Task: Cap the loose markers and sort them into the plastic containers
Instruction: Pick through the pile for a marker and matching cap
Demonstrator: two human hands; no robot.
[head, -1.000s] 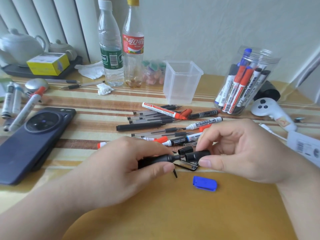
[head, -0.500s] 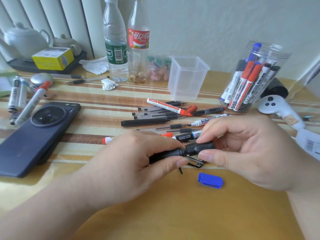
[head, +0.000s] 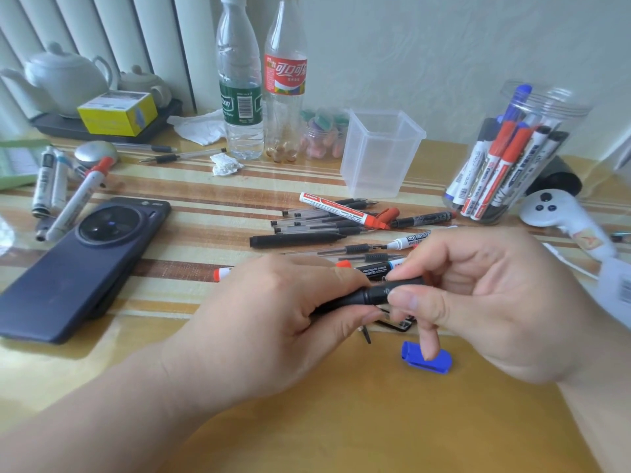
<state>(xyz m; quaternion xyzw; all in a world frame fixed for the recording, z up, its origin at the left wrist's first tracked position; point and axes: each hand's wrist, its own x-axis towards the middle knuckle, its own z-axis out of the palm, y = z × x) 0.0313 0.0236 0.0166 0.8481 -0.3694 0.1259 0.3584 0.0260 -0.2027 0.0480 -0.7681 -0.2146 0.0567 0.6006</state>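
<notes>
The left hand [head: 259,315] hides most of the black marker [head: 375,295]; the right edge crops a label [head: 614,302].

light: bright, even daylight | glare: soft sheen on table [head: 341,421] beside phone [head: 78,264] | edges: bent, slightly blurred far from phone

Domestic room, with a table serving as an informal desk. We read the home setting from the white ceramic teapot [head: 65,80] on a black tray [head: 61,129] before pale vertical window blinds [head: 102,25], and from the clear plastic water bottle with a green label [head: 240,97] beside the red-labelled cola bottle [head: 285,83]. The striped woven table covering under a glossy clear sheet [head: 191,196], the dark blue smartphone [head: 78,268], the white handheld game controller [head: 560,213] and the clear round plastic jar of whiteboard markers [head: 566,110] indicate personal use.
</notes>
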